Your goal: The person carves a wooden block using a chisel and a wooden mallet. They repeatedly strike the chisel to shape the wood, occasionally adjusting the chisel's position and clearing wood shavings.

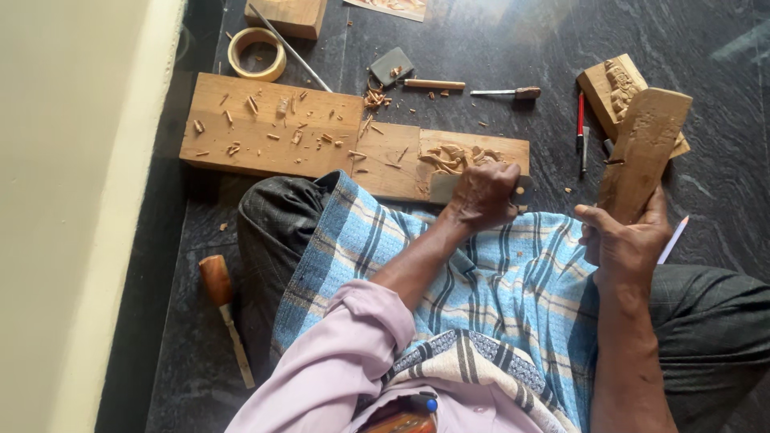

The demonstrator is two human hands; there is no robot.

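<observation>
The long pale wooden plank (321, 132) lies flat on the dark stone floor (497, 48), and everything else sits around it. At the plank's right end, beside a shallow leaf carving (453, 158), the left hand (484, 195) is curled tight around a flat grey metal tool (443, 187), fingers pressed together over it; the tool's edge rests on the plank's near side. Well to the right of the plank, the right hand (626, 240) grips the lower end of a broad brown wooden mallet (642, 152), holding it upright and tilted, clear of the floor. Wood chips (281, 128) are scattered over the plank's left half. Just beyond the plank's far edge lie a roll of beige tape (257, 53), a thin metal rod (289, 48), a small grey sharpening stone (391, 66) and two wooden-handled chisels (433, 83). Right of the plank, behind the mallet, sits a small carved wooden block (613, 88) with a red pen (581, 120) beside it. Near the plank's left end, closer to the person, lies a chisel with a rounded brown handle (218, 285).
</observation>
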